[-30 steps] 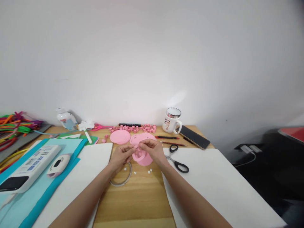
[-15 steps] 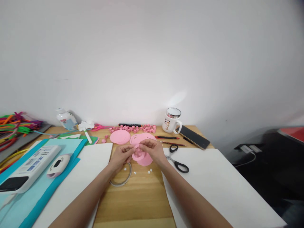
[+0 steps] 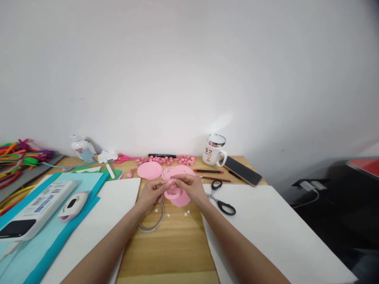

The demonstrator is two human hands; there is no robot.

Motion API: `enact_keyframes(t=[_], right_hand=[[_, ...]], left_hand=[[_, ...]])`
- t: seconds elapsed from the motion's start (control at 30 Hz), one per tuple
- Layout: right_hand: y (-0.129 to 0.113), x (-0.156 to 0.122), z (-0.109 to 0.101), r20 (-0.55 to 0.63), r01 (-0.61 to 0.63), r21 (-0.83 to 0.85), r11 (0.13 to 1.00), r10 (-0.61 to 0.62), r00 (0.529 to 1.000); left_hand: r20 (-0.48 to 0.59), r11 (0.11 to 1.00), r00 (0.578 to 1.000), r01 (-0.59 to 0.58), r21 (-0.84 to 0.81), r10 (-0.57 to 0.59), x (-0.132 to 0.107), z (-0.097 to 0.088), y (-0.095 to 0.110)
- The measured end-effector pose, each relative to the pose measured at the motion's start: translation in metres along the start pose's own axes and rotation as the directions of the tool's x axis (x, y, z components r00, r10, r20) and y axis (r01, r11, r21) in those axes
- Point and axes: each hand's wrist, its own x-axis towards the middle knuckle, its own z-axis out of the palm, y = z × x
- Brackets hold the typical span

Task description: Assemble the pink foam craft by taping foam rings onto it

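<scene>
Between my two hands is a curled pink paper strip [image 3: 172, 192], coiled into a loose spiral. My left hand [image 3: 150, 195] pinches its left side with thumb and forefinger. From the right, my right hand [image 3: 192, 188] pinches its upper edge. Flat pink paper circles [image 3: 182, 199] lie beneath and behind the hands, and another stack of pink circles [image 3: 149, 170] sits to the back left. A grey roll of tape [image 3: 151, 230] rests by my left wrist. Small white bits [image 3: 168, 215] are scattered in front of the hands.
Black-handled scissors [image 3: 220, 199] lie right of my hand. Behind are rolled pink paper roses [image 3: 185, 159], pencils [image 3: 209, 171], a white mug [image 3: 213, 150] and a phone [image 3: 242, 170]. At left, a white power bank [image 3: 47, 205] and a small white device [image 3: 72, 206] rest on blue sheets.
My right fingertips have shifted slightly left over the top of the pink paper spiral. The left hand stays about where it was.
</scene>
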Motion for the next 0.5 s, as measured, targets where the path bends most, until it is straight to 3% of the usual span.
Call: enact_keyframes(t=[0.5], right_hand=[[0.0056, 0.0024, -0.0024, -0.051, -0.006, 0.008, 1.000, 0.006, 0.999]], left_hand=[[0.053, 1.000, 0.999, -0.007, -0.015, 0.008, 0.0013, -0.0008, -0.0027]])
